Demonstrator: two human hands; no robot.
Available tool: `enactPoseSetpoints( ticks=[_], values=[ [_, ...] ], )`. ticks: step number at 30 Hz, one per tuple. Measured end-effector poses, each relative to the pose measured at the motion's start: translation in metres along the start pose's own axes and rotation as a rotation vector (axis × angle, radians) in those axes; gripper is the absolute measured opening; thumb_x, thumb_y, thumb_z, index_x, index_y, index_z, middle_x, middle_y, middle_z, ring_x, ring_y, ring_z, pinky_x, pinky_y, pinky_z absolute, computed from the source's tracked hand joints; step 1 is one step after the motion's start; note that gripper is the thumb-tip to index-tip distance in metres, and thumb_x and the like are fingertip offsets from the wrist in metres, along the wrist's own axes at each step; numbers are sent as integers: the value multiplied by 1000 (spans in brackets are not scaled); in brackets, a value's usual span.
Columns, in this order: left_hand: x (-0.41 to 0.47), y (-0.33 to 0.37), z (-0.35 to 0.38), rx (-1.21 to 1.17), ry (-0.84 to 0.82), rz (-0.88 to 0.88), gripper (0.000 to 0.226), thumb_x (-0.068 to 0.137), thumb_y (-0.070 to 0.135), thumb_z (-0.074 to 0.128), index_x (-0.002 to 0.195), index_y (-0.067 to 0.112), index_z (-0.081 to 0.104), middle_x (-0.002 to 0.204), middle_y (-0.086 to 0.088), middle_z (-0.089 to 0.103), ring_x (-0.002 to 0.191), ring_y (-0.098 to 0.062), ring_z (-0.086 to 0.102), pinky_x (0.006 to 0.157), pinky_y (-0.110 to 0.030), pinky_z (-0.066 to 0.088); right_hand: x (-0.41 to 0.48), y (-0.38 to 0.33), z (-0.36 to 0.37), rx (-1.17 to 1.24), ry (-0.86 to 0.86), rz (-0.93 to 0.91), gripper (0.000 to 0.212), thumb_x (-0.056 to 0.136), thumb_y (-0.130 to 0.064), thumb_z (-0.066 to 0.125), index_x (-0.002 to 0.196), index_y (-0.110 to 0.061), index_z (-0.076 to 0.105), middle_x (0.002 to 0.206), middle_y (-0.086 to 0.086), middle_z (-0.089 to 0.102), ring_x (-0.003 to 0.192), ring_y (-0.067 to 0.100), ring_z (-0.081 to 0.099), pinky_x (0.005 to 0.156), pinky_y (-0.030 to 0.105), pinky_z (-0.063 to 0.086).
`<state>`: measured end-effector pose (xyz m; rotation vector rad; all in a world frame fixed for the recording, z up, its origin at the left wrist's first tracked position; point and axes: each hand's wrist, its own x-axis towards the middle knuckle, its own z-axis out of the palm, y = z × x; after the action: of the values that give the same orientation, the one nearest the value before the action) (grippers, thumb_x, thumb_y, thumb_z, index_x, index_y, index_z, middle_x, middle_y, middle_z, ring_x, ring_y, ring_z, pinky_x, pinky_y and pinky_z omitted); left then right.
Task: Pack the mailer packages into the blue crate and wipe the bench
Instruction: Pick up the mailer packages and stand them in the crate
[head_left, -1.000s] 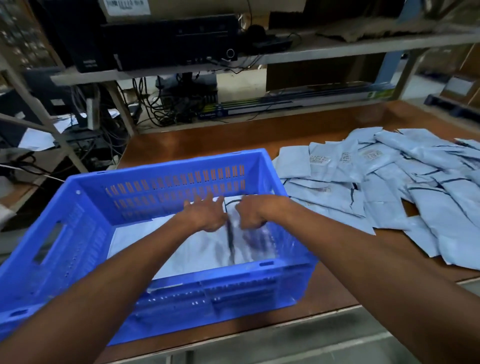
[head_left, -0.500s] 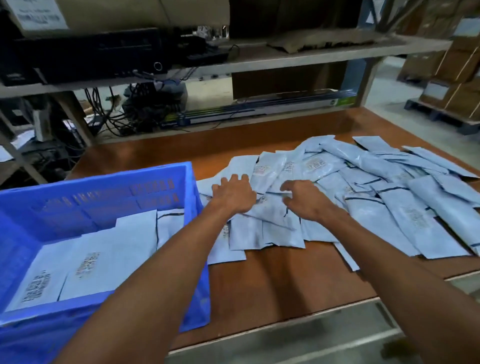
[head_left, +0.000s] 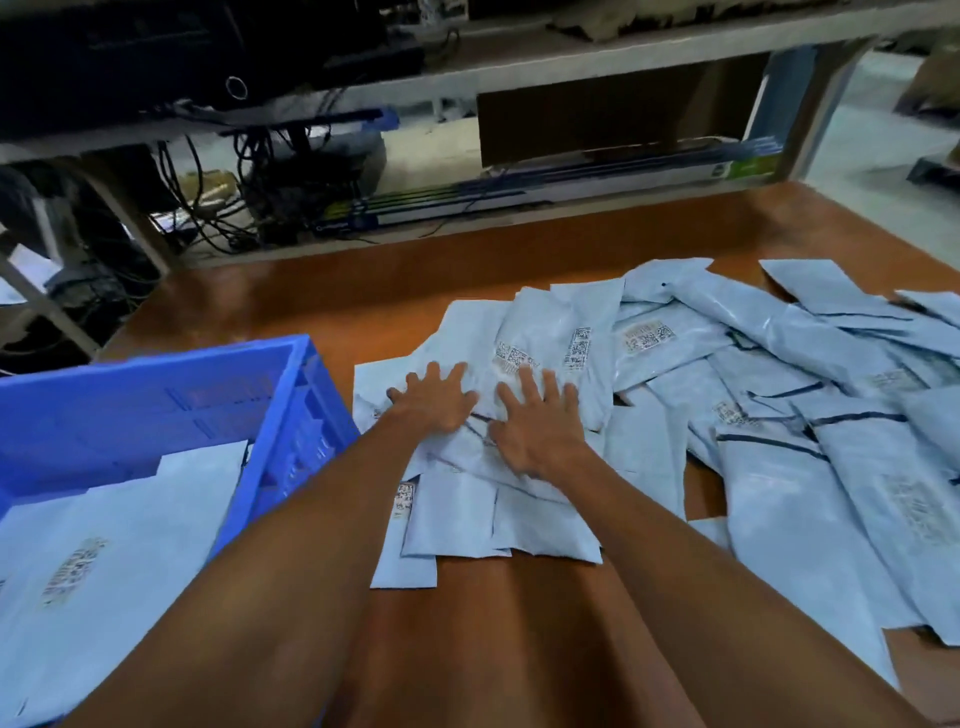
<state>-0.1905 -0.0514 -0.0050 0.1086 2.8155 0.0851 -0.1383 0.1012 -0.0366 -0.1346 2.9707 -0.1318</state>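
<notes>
Now gathering mailer packages (head_left: 779, 467) for the blue crate (head_left: 156, 395).
My left hand (head_left: 434, 402) and right hand (head_left: 537, 426) lie spread flat atop them; next, I'd grip a bundle.

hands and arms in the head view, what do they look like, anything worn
The left arm and right arm are bare to the picture's edge, no sleeves in view. The left hand and right hand wear no gloves; no watch, band or ring shows on wrists or fingers.
</notes>
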Motion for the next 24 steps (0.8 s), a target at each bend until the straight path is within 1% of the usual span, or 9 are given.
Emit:
enactPoseSetpoints(
  ticks=[3,7,10,12,16,18,20,22,24],
  values=[
    [-24,4,12,48,102,-1,54,101,51,29,152,40,17,156,-6,22,135,-38,30,107,-56,27,-18,14,-1,0,26,-84,61,98,-36,38,154,-23,19,165,7,1,150,35,-3,119,54,-1],
    [-83,16,37,-65,152,-40,54,101,44,32,153,41,16,158,-1,18,132,-37,30,106,-58,28,-63,39,-3,-2,66,-215,62,87,-13,46,148,-18,31,160,9,21,147,33,16,115,40,17],
    [-141,22,61,-83,218,-10,56,101,46,33,153,44,13,161,1,13,134,-34,27,107,-57,26,-115,53,0,71,103,-293,67,78,1,47,142,-17,42,155,8,33,145,32,25,115,43,20],
    [-176,17,77,-105,238,25,55,100,49,33,152,43,16,160,2,12,135,-33,25,105,-55,24,-150,59,5,93,151,-298,59,78,-2,47,134,-22,52,148,2,45,144,27,32,117,46,19],
    [-198,6,84,-104,294,-14,62,96,62,33,152,40,18,160,-1,13,140,-33,21,109,-55,23,-175,56,1,161,316,-181,39,86,-31,42,119,-27,61,124,-4,63,124,20,52,110,38,23],
    [-181,11,76,-162,289,-33,72,94,67,35,155,36,12,162,-4,8,143,-38,16,111,-58,21,-161,44,-7,177,379,-97,49,93,-43,37,137,-26,49,143,2,50,134,26,42,110,43,28],
    [-162,19,73,-212,240,-15,80,92,69,36,156,35,3,164,-4,-1,146,-44,7,113,-62,19,-138,30,-5,162,251,30,63,97,-54,35,153,-30,21,163,3,16,147,35,16,115,51,19],
    [-151,25,79,-191,207,-1,81,92,71,32,156,36,-4,164,-5,-8,146,-46,3,113,-64,17,-119,19,13,93,117,94,74,95,-64,31,156,-34,0,165,4,-9,148,41,-1,117,55,8],
    [-148,27,92,-114,217,3,75,96,66,28,156,36,-5,164,-9,-12,145,-46,6,114,-62,17,-113,15,34,73,115,100,76,96,-66,27,156,-34,-6,163,7,-17,147,45,-6,118,56,2]
  ],
)
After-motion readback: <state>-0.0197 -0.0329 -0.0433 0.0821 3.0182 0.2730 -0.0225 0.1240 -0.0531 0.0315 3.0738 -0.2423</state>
